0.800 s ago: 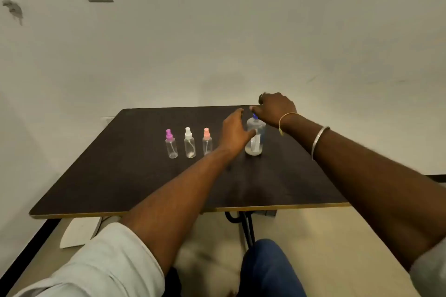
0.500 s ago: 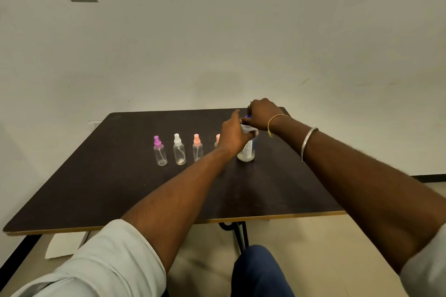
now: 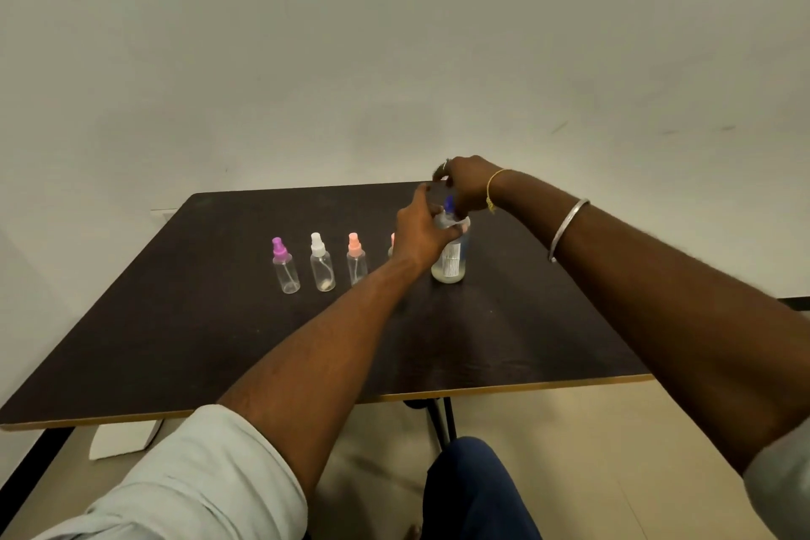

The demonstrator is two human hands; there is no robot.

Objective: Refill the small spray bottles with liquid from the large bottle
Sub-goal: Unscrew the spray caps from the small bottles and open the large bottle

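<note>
The large clear bottle [image 3: 451,261] with a blue cap [image 3: 449,203] and a white label stands upright on the dark table [image 3: 197,342]. My left hand [image 3: 418,232] grips its shoulder. My right hand [image 3: 467,184] curls over the top, fingers around the blue cap. To the left stand small clear spray bottles in a row: a purple-topped one [image 3: 285,265], a white-topped one [image 3: 322,263] and a peach-topped one [image 3: 356,259]. A further peach-topped bottle [image 3: 391,245] is mostly hidden behind my left hand.
The table stands against a white wall. A white object [image 3: 120,438] lies on the floor under the table's near left edge. My blue-clad knee [image 3: 473,491] shows below the front edge, beside the table's black leg [image 3: 440,417].
My left hand has closed around the large bottle's shoulder and my right hand has settled over its cap. The camera has moved closer and shifted left.
</note>
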